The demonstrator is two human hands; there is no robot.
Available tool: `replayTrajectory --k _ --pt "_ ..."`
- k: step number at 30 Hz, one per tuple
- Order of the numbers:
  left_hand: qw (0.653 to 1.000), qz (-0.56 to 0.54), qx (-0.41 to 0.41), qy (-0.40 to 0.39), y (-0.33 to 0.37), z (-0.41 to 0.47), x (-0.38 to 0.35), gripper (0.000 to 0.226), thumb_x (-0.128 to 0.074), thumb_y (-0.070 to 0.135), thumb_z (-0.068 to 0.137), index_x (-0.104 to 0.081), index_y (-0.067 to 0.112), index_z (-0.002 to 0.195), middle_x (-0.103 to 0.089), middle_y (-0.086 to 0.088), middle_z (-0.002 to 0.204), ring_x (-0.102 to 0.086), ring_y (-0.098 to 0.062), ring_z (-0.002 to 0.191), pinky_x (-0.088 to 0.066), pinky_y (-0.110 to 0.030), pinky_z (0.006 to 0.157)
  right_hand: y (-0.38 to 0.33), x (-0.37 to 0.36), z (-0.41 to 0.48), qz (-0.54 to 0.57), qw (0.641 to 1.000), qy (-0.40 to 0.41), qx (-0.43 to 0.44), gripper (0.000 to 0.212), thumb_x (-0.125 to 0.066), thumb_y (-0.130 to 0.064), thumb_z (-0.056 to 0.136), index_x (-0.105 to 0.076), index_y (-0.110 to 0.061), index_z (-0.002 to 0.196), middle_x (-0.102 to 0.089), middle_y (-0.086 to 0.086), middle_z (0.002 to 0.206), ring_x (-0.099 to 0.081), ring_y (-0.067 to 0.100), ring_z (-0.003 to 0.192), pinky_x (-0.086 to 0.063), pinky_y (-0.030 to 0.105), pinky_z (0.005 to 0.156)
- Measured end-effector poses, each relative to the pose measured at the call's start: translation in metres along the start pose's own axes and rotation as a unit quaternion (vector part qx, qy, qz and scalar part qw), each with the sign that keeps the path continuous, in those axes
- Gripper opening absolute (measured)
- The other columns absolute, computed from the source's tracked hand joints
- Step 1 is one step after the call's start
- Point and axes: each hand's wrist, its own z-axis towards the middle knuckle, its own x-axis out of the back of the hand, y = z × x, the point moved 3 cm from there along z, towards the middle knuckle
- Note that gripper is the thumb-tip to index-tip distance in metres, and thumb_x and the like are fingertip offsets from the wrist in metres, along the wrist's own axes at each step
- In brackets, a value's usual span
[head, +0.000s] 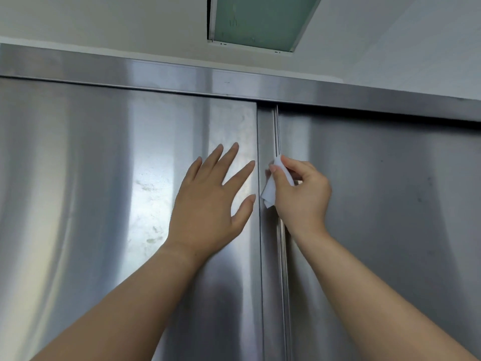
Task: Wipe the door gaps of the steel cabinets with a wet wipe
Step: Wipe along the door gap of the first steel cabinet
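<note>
Two steel cabinet doors fill the view: the left door [91, 191] and the right door [390, 204]. Between them runs a vertical door gap [278, 131] beside a narrow steel strip. My right hand [299, 194] pinches a folded white wet wipe [273, 186] and holds it against the gap at about mid-height. My left hand [210, 204] lies flat on the left door with its fingers spread, just left of the strip.
A steel top rail [156, 71] runs across above both doors. Over it is a pale ceiling with a greenish open hatch panel [260, 19]. The left door shows pale smudges [148, 186] near my left hand.
</note>
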Motion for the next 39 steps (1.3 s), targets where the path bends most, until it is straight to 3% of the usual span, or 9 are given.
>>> replayTrajectory --k 3,7,12,20,27,33,39 --pt "1.0 -0.001 -0.001 0.005 -0.001 0.0 -0.001 0.05 -0.048 0.043 0.091 -0.052 0.025 0.138 -0.038 -0.005 0.152 -0.032 -0.026 0.141 -0.017 -0.038 0.114 -0.005 -0.005 0.01 -0.019 1.0 0.008 -0.008 0.019 -0.069 -0.011 0.084 -0.073 -0.014 0.102 -0.064 -0.015 0.086 -0.06 -0.001 0.08 -0.045 0.006 0.078" --pt "1.0 0.003 -0.003 -0.004 -0.002 -0.002 -0.001 0.05 -0.045 0.042 0.093 -0.049 0.025 0.14 -0.035 -0.005 0.154 -0.03 -0.026 0.142 -0.015 -0.038 0.115 0.002 0.003 -0.02 -0.014 0.999 0.021 -0.023 0.018 -0.068 -0.011 0.085 -0.072 -0.017 0.101 -0.063 -0.02 0.085 -0.06 -0.01 0.078 -0.043 0.002 0.072" --pt "0.999 0.019 -0.028 -0.019 0.004 -0.029 0.0 0.054 -0.038 0.042 0.094 -0.046 0.02 0.143 -0.033 -0.007 0.155 -0.028 -0.028 0.143 -0.017 -0.041 0.115 0.003 0.01 -0.023 -0.025 0.998 0.012 -0.049 0.015 -0.071 -0.011 0.082 -0.073 -0.02 0.095 -0.068 -0.012 0.085 -0.06 -0.01 0.073 -0.042 0.001 0.067" --pt "0.999 0.011 -0.032 -0.015 0.004 -0.032 -0.001 0.053 -0.043 0.039 0.094 -0.047 0.017 0.142 -0.034 -0.009 0.154 -0.029 -0.031 0.142 -0.02 -0.044 0.113 0.0 0.016 -0.048 -0.011 0.999 0.015 -0.049 0.026 -0.071 -0.009 0.083 -0.065 -0.034 0.078 -0.065 -0.016 0.079 -0.06 -0.011 0.069 -0.041 0.001 0.063" --pt "0.999 0.011 -0.03 -0.006 0.005 -0.032 0.0 0.053 -0.04 0.04 0.095 -0.046 0.017 0.142 -0.034 -0.01 0.154 -0.029 -0.03 0.142 -0.019 -0.044 0.114 0.009 0.017 -0.055 -0.004 0.998 0.029 -0.06 0.018 -0.07 -0.01 0.084 -0.071 -0.025 0.094 -0.068 -0.016 0.086 -0.064 -0.006 0.081 -0.047 0.006 0.074" --pt "0.999 0.017 -0.03 -0.006 0.005 -0.032 -0.001 0.053 -0.04 0.04 0.095 -0.047 0.017 0.142 -0.034 -0.01 0.154 -0.029 -0.031 0.142 -0.018 -0.043 0.114 0.002 0.02 -0.044 -0.015 0.998 0.004 -0.068 0.017 -0.072 -0.009 0.081 -0.07 -0.023 0.091 -0.064 -0.021 0.076 -0.059 -0.013 0.066 -0.042 0.001 0.063" --pt "0.999 0.02 -0.028 -0.002 0.005 -0.033 -0.001 0.053 -0.038 0.04 0.095 -0.047 0.016 0.142 -0.034 -0.01 0.154 -0.029 -0.031 0.142 -0.019 -0.043 0.114 0.007 0.025 -0.062 -0.02 0.997 0.003 -0.069 0.018 -0.071 -0.01 0.082 -0.071 -0.026 0.092 -0.065 -0.023 0.08 -0.062 -0.012 0.073 -0.045 0.003 0.069"
